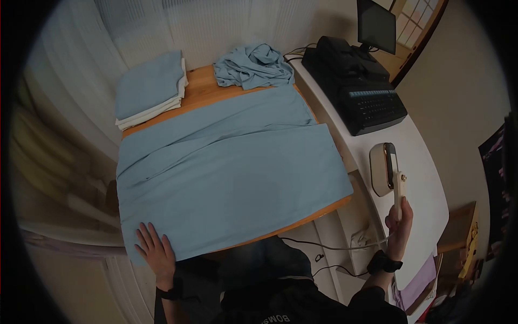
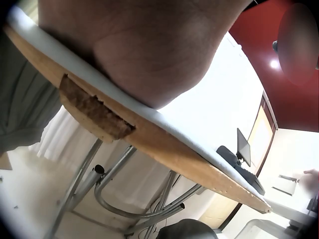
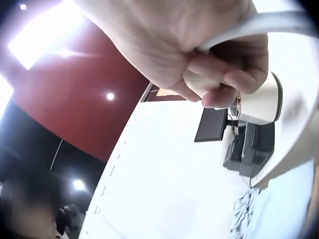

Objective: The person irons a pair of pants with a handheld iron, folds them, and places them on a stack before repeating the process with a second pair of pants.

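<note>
A light blue cloth (image 1: 291, 178) lies spread over a wooden table, with a fold and wrinkles running across it and a darker patch near its middle. My left hand (image 1: 157, 254) rests on its near left corner, palm down with the fingers spread. In the left wrist view the heel of that hand (image 2: 154, 55) presses on the cloth at the board's edge. At the right, my right hand (image 1: 400, 224) grips the handle of a cream handheld garment steamer (image 1: 382, 170) over the white side counter. Its fingers (image 3: 241, 79) curl round the handle, with the cord trailing from it.
Folded blue and cream cloths (image 1: 151, 86) are stacked at the far left, and a crumpled blue cloth (image 1: 253, 66) lies at the back. A black keyboard machine (image 1: 359, 92) and a monitor (image 1: 376, 26) stand on the white counter (image 1: 423, 178). The cord (image 1: 334, 248) crosses the gap before the table.
</note>
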`<action>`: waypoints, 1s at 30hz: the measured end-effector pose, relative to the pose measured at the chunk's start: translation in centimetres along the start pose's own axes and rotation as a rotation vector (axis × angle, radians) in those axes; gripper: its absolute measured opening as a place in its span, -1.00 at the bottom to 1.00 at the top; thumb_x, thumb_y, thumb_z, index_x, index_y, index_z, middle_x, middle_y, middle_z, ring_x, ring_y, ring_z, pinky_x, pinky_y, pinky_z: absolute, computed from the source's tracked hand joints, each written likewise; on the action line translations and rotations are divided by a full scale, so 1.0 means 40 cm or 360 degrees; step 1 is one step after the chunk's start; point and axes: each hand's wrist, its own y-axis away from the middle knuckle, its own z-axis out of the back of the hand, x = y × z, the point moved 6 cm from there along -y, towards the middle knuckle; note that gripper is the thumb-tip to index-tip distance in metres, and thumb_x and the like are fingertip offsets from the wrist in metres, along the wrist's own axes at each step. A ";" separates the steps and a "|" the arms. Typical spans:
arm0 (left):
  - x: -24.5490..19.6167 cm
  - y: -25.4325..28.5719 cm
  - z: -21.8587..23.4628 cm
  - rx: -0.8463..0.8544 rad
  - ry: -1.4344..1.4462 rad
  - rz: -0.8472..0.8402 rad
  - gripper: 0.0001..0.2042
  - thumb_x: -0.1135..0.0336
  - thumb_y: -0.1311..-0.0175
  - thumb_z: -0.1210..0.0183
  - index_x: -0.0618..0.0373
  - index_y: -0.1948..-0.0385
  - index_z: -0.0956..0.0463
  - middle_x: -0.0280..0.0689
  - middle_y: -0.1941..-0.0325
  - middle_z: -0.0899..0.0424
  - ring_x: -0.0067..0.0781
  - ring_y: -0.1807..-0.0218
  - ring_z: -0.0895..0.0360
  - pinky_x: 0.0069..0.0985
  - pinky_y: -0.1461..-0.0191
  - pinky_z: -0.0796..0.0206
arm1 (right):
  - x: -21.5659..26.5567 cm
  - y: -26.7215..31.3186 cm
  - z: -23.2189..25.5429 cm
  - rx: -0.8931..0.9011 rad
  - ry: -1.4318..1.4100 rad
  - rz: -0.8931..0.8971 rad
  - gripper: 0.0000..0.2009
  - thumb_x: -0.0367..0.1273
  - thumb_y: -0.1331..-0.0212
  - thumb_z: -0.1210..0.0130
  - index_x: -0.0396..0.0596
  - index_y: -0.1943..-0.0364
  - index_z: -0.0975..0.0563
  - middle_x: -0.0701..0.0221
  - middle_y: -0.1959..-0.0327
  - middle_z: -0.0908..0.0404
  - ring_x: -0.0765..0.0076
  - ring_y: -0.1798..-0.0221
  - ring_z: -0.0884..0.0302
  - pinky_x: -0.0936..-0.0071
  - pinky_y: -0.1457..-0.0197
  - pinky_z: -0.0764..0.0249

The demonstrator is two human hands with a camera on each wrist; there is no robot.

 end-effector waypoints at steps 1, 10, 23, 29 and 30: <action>-0.001 -0.001 -0.001 -0.0011 0.0037 -0.0035 -0.43 0.02 -0.59 0.28 0.03 -0.54 -0.05 -0.13 -0.66 0.04 0.05 -0.66 0.17 0.23 -0.58 0.39 | 0.030 -0.002 0.029 -0.0063 0.0103 0.0153 -0.73 -0.08 -0.37 -0.13 0.14 0.37 -0.39 0.72 0.67 -0.16 0.79 0.67 0.05 0.67 0.60 0.10; -0.005 -0.004 0.019 0.0084 0.0086 -0.0069 -0.41 0.04 -0.58 0.25 0.12 -0.54 -0.03 -0.07 -0.66 0.08 0.11 -0.66 0.23 0.28 -0.57 0.44 | -0.038 -0.173 0.515 -0.0241 0.0230 0.0090 -0.46 -0.08 -0.48 0.05 0.08 -0.47 -0.30 0.72 0.51 -0.17 0.82 0.61 0.07 0.77 0.58 0.09; 0.135 -0.140 0.238 0.0465 0.1054 -0.0366 -0.66 0.25 -0.42 -0.15 0.22 -0.13 -0.58 -0.10 -0.17 -0.66 -0.20 -0.24 -0.57 -0.41 -0.31 -0.33 | 0.218 -0.192 0.303 -0.0766 0.2679 0.1522 -0.52 -0.20 -0.34 -0.18 -0.24 -0.22 -0.45 0.10 -0.03 -0.60 0.00 -0.09 -0.57 0.17 -0.15 -0.48; 0.282 -0.631 0.153 0.0140 0.1334 -0.0332 -0.69 0.28 -0.50 -0.06 0.33 -0.07 -0.59 -0.20 0.09 -0.75 -0.48 0.00 -0.62 -0.50 -0.15 -0.39 | 0.015 -0.219 -0.683 0.1665 0.1769 0.1269 -0.71 -0.50 -0.18 -0.24 -0.16 0.00 -0.58 0.21 0.06 -0.65 0.06 -0.02 -0.64 0.26 -0.10 -0.56; 0.290 -0.696 0.111 0.0131 0.1338 -0.0329 -0.69 0.28 -0.50 -0.06 0.33 -0.07 -0.59 -0.20 0.09 -0.75 -0.48 0.00 -0.62 -0.50 -0.15 -0.39 | -0.035 -0.229 -0.795 0.1826 0.1916 0.1434 -0.69 -0.52 -0.17 -0.21 -0.15 -0.03 -0.57 0.20 0.03 -0.63 -0.01 -0.03 -0.62 0.25 -0.10 -0.56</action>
